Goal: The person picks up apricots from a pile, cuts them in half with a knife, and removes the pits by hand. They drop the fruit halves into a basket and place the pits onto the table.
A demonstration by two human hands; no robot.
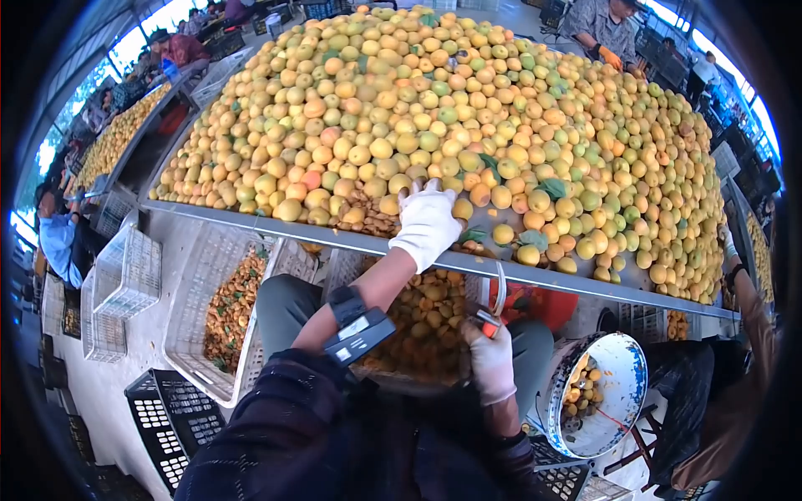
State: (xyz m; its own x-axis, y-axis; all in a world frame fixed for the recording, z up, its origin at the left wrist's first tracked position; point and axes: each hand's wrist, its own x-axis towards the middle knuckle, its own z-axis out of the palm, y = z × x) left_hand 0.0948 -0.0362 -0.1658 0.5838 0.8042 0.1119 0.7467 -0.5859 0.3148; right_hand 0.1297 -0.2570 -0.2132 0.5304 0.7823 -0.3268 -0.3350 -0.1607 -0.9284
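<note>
Table (334,239) w/ 1 fruit pile (434,100), L hand (428,222) on it, can't tell grip, R hand (491,363) holding 1 tool (485,318)

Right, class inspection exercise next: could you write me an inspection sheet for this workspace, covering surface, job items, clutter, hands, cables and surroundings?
Surface: table with a raised grey edge, mostly covered by fruit.
Job's things: large heap of fruit, yellow to orange with some green; small brown pieces near the front edge; small tool, type unclear.
Clutter: green leaves among the fruit; white crate and black crate on the left; white bucket on the right, part-filled.
Hands: left hand, gloved, on the fruit, grip unclear; right hand, gloved, closed around the small tool.
Cables: nothing seen.
Surroundings: co-worker with an orange glove across the table; more people beyond.
</note>
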